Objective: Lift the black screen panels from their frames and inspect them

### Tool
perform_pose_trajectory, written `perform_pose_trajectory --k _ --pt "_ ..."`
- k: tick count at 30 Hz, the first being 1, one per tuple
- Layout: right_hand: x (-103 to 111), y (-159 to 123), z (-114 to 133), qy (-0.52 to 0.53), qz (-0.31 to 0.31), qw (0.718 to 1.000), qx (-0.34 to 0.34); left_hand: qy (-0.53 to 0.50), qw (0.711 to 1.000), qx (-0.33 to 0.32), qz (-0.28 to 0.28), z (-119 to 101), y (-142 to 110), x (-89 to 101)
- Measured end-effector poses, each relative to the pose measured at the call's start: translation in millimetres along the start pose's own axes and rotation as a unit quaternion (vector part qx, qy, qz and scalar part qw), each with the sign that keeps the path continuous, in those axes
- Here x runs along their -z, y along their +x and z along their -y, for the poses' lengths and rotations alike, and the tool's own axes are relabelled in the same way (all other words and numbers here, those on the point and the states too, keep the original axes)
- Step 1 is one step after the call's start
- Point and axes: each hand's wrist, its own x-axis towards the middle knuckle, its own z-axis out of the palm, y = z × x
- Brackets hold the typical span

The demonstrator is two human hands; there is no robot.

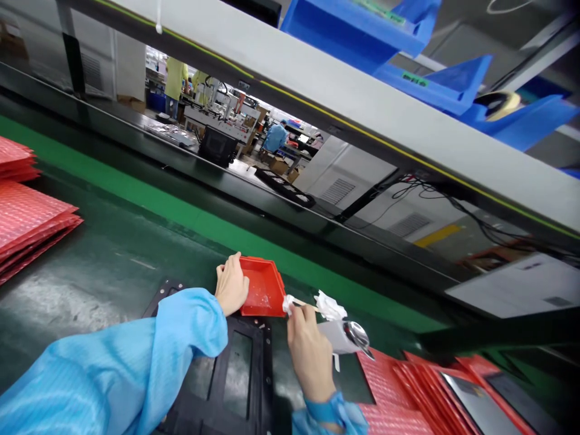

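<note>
My left hand (232, 287) is closed on the left rim of a shallow red plastic tray (261, 284), which has small pale specks inside. My right hand (309, 347) pinches a thin wooden stick (304, 304). A white wad (288, 304) at the stick's end is close to the tray's right edge; whether they touch, I cannot tell. Just right of this hand is a white bottle (338, 336) with a shiny metal top, partly hidden by the hand. Crumpled white tissue (330, 306) lies behind it. Under my left forearm is a black frame (238, 368) with rectangular openings.
Red bubble-wrap pouches (31, 217) are stacked at the left. More red pouches (408, 386) lie at the lower right, with a flat dark-screened panel (480, 402) among them. Blue bins (362, 36) stand on the overhead shelf (317, 84). A person in blue (275, 138) is far behind.
</note>
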Motion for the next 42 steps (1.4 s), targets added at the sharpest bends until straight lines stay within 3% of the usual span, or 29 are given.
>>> perform_pose_trajectory --k 2,7,9,15,17,23,29,35,42 --pt "-0.7 1.8 0.0 -0.006 0.002 1.0 0.0 0.003 1.0 -0.007 0.006 -0.6 -0.1 0.7" --pt "-12.6 57.4 16.9 -0.012 0.0 1.0 -0.004 0.015 1.0 -0.012 0.017 -1.3 0.0 2.3" --pt "-14.1 66.3 19.8 -0.016 0.0 1.0 -0.003 0.017 1.0 -0.007 0.017 -1.4 0.0 2.1" --pt "-5.4 25.6 4.8 -0.039 0.012 0.999 0.004 0.009 1.0 -0.002 0.017 -2.1 0.1 1.2" --pt "-6.3 29.8 5.0 -0.043 0.011 0.999 0.001 0.009 1.0 -0.008 0.021 -2.5 0.0 2.1" --pt "-17.2 76.9 21.1 -0.041 -0.002 0.999 -0.004 0.019 1.0 -0.011 0.021 -2.5 -0.6 3.8" --pt "-15.8 56.1 12.3 -0.053 0.007 0.999 0.01 0.016 1.0 -0.012 0.021 -3.3 0.2 2.9" --pt "-19.3 76.4 19.9 -0.056 0.001 0.998 -0.001 0.024 0.999 -0.012 0.03 -2.9 0.9 3.5" --pt "-12.4 40.6 6.6 -0.062 0.015 0.998 0.01 0.02 0.999 -0.012 0.034 -3.2 1.9 3.2"
